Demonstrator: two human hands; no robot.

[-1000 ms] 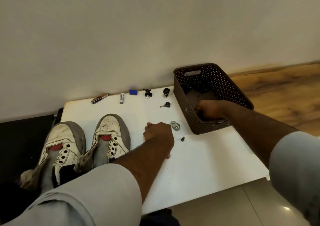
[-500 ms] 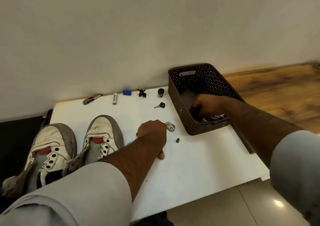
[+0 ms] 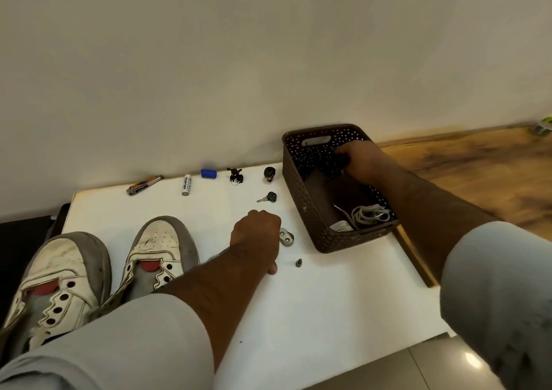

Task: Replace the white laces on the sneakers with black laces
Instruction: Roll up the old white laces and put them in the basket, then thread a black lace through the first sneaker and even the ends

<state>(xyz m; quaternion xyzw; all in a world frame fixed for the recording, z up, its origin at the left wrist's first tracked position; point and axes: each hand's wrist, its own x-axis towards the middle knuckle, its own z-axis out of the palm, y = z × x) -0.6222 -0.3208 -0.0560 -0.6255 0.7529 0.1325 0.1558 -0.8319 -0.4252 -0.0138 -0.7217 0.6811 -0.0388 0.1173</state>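
R hand (image 3: pixel 360 162) in basket (image 3: pixel 301 192), fingers curled on black laces (image 3: pixel 340 160), prob. lifting them out. L hand (image 3: pixel 259 234) fisted, empty, bracing on counter (image 3: pixel 328 294). Sneakers (image 3: pixel 161 249) unlaced, waiting.

Dim warm light, floor glare, wide-angle distortion

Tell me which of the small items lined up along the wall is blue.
The short blue cylinder, third from the left, between the white battery and the black figurine. No other item in the row is blue.
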